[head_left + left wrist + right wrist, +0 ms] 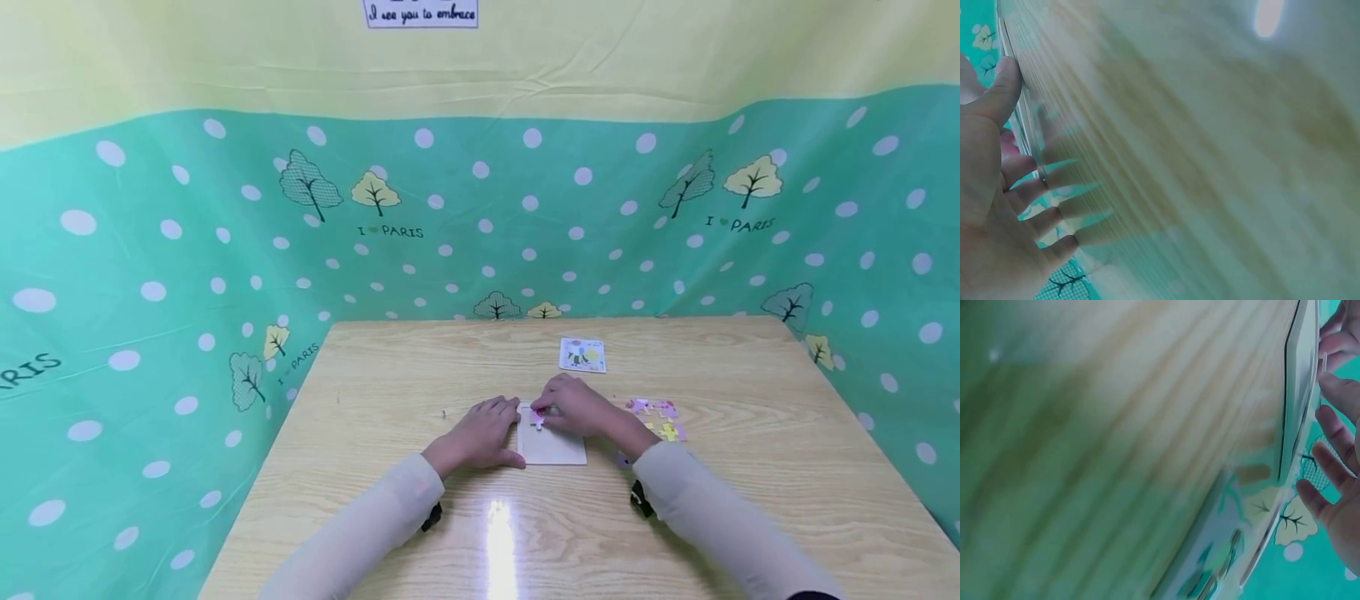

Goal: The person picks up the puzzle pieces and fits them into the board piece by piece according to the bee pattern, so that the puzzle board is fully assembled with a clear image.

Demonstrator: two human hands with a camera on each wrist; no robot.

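A white puzzle board (552, 448) lies flat on the wooden table (375, 392). My left hand (482, 433) rests with spread fingers against the board's left edge; in the left wrist view this hand (991, 206) lies flat on the table (1210, 156). My right hand (576, 407) is at the board's upper left corner and pinches a pink puzzle piece (537, 417) down onto it. The right wrist view shows the fingers (1335, 444) beside the board's edge (1300, 394).
Several loose pink and yellow puzzle pieces (660, 417) lie right of the board. A small picture card (582, 355) lies farther back. A green dotted cloth (150, 292) walls the table on three sides.
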